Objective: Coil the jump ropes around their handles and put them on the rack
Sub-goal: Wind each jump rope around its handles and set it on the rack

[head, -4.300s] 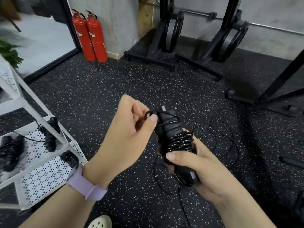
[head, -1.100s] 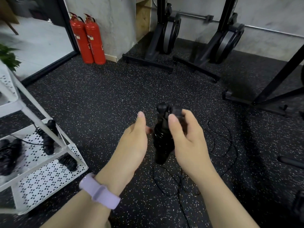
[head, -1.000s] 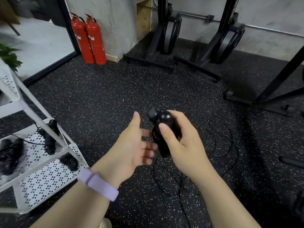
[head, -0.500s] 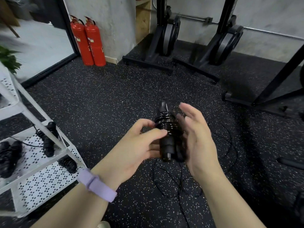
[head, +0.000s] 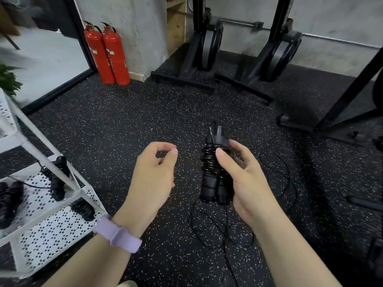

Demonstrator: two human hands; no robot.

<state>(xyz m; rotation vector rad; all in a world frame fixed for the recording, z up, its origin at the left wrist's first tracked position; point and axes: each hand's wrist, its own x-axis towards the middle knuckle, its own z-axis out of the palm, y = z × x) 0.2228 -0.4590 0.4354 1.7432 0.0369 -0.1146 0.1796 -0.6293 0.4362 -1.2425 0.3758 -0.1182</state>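
Head view, looking down at a speckled black floor (head: 128, 125): the right hand (head: 246, 183) grips a coiled jump rope (head: 213, 168), thumb across the coils, the two handles side by side and roughly upright. Just left of it, apart, the left hand (head: 153, 172) holds nothing, fingers curled with thumb and forefinger nearly meeting. Loose rope (head: 219, 233) lies on the floor below. At near left, the white rack (head: 51, 230) carries other coiled ropes (head: 83, 210). Two red extinguishers (head: 107, 52) stand far left.
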